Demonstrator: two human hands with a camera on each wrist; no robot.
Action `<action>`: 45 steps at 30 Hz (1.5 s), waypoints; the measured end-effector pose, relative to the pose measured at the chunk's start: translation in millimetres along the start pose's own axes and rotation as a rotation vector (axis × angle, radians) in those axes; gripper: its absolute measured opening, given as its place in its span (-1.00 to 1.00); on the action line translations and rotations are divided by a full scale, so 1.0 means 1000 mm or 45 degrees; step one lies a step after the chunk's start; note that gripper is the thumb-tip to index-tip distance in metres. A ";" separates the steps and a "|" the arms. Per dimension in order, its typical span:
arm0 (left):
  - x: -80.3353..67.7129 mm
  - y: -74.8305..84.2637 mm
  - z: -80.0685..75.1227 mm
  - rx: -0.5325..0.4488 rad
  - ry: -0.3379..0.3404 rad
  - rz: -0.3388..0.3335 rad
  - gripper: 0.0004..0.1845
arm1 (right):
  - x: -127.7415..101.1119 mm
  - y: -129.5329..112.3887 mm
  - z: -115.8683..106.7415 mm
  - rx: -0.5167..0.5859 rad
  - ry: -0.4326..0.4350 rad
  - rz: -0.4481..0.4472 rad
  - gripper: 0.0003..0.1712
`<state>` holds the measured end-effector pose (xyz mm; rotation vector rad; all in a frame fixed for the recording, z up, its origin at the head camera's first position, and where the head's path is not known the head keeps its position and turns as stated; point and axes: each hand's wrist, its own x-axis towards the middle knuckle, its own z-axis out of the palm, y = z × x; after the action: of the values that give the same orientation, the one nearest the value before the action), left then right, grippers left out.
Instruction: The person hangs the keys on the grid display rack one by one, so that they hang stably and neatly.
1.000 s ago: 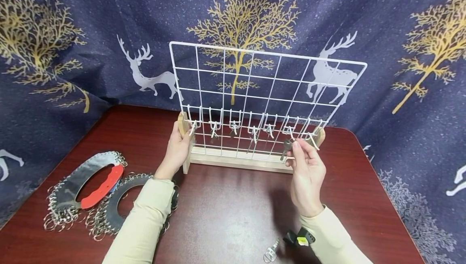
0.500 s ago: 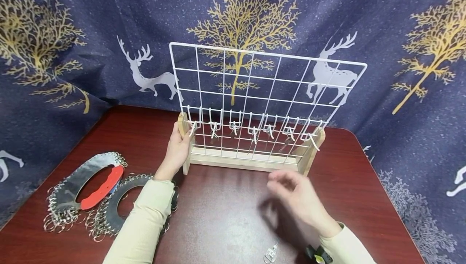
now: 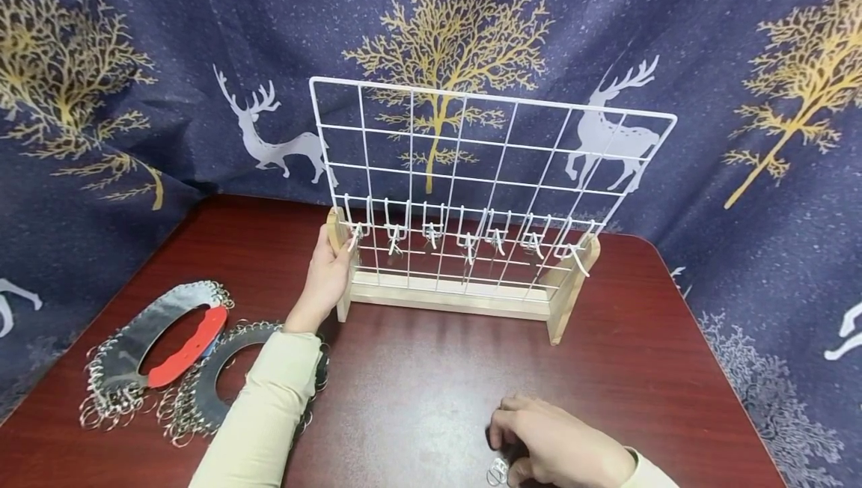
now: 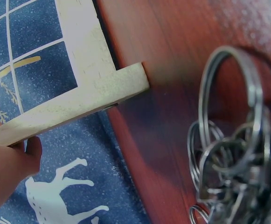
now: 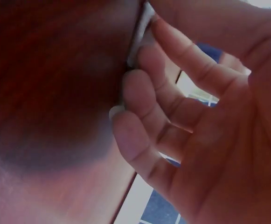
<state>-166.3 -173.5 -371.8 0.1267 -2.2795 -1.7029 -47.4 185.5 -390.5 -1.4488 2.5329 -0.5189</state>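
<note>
My left hand (image 3: 325, 278) grips the left wooden upright (image 3: 342, 267) of a stand holding a white wire grid (image 3: 465, 151). In the left wrist view its fingers wrap the pale wood (image 4: 95, 93). White hooks (image 3: 497, 239) run in a row along the lower grid, and small metal keys hang on several of them; the far-right hook (image 3: 572, 252) shows none. Down at the table's front, my right hand (image 3: 559, 439) pinches a key with a ring (image 3: 498, 471). In the right wrist view a thin metal edge (image 5: 139, 39) shows at the thumb and forefinger, partly hidden.
Two curved carriers fringed with metal rings lie at the left, one with a red grip (image 3: 191, 349), the other dark grey (image 3: 209, 391) and partly under my left sleeve (image 3: 263, 406). The dark red table (image 3: 404, 376) meets a blue cloth (image 3: 283, 61) behind.
My right hand let go of a key at a hook near the grid's right end, then came down and forward to the key on the table. My left hand stays put.
</note>
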 end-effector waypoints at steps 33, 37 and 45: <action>0.000 -0.002 0.000 0.014 0.005 -0.012 -0.70 | 0.013 -0.011 0.011 -0.176 0.038 -0.143 -0.65; 0.000 0.000 0.000 0.021 0.006 -0.016 -0.70 | 0.014 -0.015 0.015 -0.312 0.106 -0.175 -0.67; -0.001 0.002 0.000 0.013 0.007 -0.021 -0.70 | 0.014 -0.018 0.019 -0.402 0.176 -0.185 -0.67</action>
<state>-165.2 -173.0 -370.3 0.1527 -2.2899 -1.6974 -34.5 161.3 -400.6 -1.7712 2.7275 -0.2537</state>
